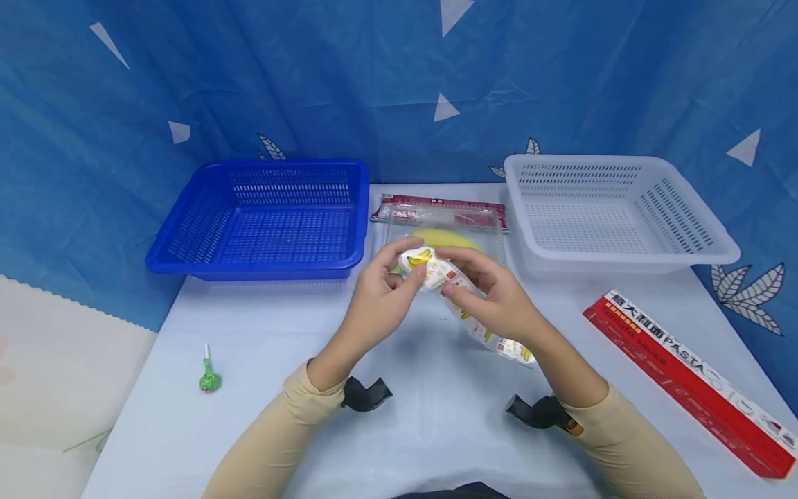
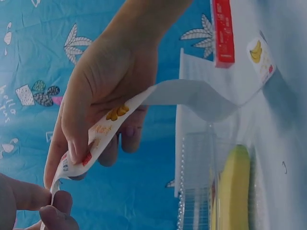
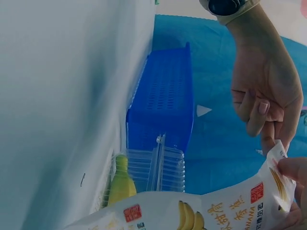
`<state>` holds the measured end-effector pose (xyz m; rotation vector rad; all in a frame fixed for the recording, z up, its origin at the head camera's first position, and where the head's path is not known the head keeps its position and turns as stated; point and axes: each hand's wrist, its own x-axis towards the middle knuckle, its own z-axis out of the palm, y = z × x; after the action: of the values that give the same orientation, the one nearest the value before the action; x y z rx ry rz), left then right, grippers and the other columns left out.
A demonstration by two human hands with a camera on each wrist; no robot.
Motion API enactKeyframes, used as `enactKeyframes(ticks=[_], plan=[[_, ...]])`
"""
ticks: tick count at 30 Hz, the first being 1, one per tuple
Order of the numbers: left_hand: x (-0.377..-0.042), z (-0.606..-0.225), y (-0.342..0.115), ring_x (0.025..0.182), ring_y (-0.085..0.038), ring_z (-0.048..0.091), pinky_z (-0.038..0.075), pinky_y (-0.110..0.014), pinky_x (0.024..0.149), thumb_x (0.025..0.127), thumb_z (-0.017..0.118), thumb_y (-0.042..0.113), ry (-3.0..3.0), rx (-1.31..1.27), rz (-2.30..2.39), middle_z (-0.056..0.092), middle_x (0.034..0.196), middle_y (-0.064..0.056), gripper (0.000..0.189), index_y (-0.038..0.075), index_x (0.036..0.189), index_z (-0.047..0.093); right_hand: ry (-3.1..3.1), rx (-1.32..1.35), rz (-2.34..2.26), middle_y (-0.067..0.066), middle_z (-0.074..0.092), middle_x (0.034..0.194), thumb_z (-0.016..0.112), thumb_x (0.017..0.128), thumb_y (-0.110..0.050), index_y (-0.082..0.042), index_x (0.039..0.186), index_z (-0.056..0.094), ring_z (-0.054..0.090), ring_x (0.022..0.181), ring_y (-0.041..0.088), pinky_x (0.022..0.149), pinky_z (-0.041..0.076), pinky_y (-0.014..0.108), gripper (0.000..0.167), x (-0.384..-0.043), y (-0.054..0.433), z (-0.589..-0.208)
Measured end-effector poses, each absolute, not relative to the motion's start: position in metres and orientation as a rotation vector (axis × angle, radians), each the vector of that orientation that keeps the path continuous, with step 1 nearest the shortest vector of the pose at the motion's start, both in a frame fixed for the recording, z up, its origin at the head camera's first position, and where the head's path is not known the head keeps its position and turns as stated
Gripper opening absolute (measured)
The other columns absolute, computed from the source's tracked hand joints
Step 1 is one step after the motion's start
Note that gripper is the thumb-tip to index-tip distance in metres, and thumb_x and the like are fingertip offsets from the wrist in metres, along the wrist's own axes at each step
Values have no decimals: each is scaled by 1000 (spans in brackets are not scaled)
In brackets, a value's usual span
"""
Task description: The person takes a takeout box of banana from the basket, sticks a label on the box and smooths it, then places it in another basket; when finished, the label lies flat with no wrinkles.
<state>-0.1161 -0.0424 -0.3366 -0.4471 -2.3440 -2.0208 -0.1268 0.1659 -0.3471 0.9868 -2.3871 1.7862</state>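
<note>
A long white strip of labels printed with bananas (image 1: 508, 346) is held between both hands above the table. My left hand (image 1: 383, 294) pinches the strip's upper end between thumb and fingers. A little farther along, my right hand (image 1: 499, 298) grips the strip, thumb on the printed face. From there the strip curves down, as the left wrist view shows, and its far end (image 2: 261, 60) hangs over the table side. Just beyond the hands, a yellow banana (image 1: 445, 239) lies in a clear plastic container (image 1: 495, 242), partly hidden by the fingers.
A blue basket (image 1: 258, 267) stands at the back left, a white basket (image 1: 630, 260) at the back right. Red packets (image 1: 436, 202) lie behind the container. On the left is a green lollipop (image 1: 210, 379); on the right, a red pasta box (image 1: 692, 388).
</note>
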Motion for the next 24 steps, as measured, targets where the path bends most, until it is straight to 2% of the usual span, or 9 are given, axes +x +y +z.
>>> enactKeyframes(ticks=[2, 5, 8, 11, 15, 17, 22, 24], plan=[[-117, -336, -43, 41, -15, 33, 26, -25, 37, 99, 61, 17, -2343, -424, -2027, 59, 90, -8, 38, 23, 136, 56, -2385, 981, 1787, 12, 52, 144, 64, 92, 4, -4, 142, 50, 47, 138, 9, 101, 48, 21, 52, -126, 166, -347], [-117, -336, -43, 41, -15, 33, 27, -25, 37, 99, 61, 16, -2331, -403, -2033, 64, 102, -7, 37, 23, 136, 57, -2386, 971, 1782, 11, 53, 144, 65, 92, 3, -5, 142, 51, 49, 137, 9, 102, 48, 21, 52, -126, 167, -347], [-118, -336, -43, 41, -14, 34, 27, -25, 38, 99, 60, 16, -2317, -396, -2047, 66, 106, -9, 37, 21, 135, 57, -2387, 961, 1787, 10, 54, 143, 66, 92, 2, -6, 142, 51, 56, 128, 8, 94, 52, 20, 53, -126, 167, -348], [-118, -336, -43, 42, -12, 34, 27, -24, 38, 99, 60, 14, -2304, -397, -2058, 66, 107, -9, 36, 20, 135, 57, -2390, 934, 1774, 10, 58, 138, 68, 91, 1, -7, 140, 53, 62, 110, 8, 75, 54, 19, 52, -126, 166, -349], [-118, -336, -42, 40, -12, 33, 26, -23, 38, 99, 60, 13, -2292, -410, -2051, 68, 110, -8, 36, 19, 134, 58, -2366, 892, 1726, 10, 65, 121, 71, 89, 0, -6, 134, 57, 60, 88, 10, 62, 48, 22, 47, -126, 165, -351], [-118, -336, -41, 40, -12, 32, 26, -24, 38, 98, 61, 13, -2288, -404, -2046, 68, 107, -8, 35, 19, 133, 59, -2343, 896, 1708, 9, 66, 114, 71, 89, 1, -6, 131, 59, 58, 80, 11, 61, 46, 23, 45, -126, 165, -352], [-118, -336, -41, 41, -11, 32, 26, -23, 38, 99, 59, 12, -2289, -346, -2056, 68, 99, -9, 34, 19, 132, 59, -2334, 933, 1731, 9, 64, 122, 67, 88, 6, -4, 133, 58, 61, 87, 12, 66, 51, 21, 47, -125, 167, -350], [-119, -337, -41, 41, -11, 32, 26, -23, 38, 99, 59, 12, -2284, -337, -2063, 68, 102, -9, 33, 19, 132, 60, -2331, 930, 1752, 11, 64, 122, 66, 89, 7, -3, 133, 57, 63, 92, 13, 70, 53, 22, 46, -125, 167, -350]])
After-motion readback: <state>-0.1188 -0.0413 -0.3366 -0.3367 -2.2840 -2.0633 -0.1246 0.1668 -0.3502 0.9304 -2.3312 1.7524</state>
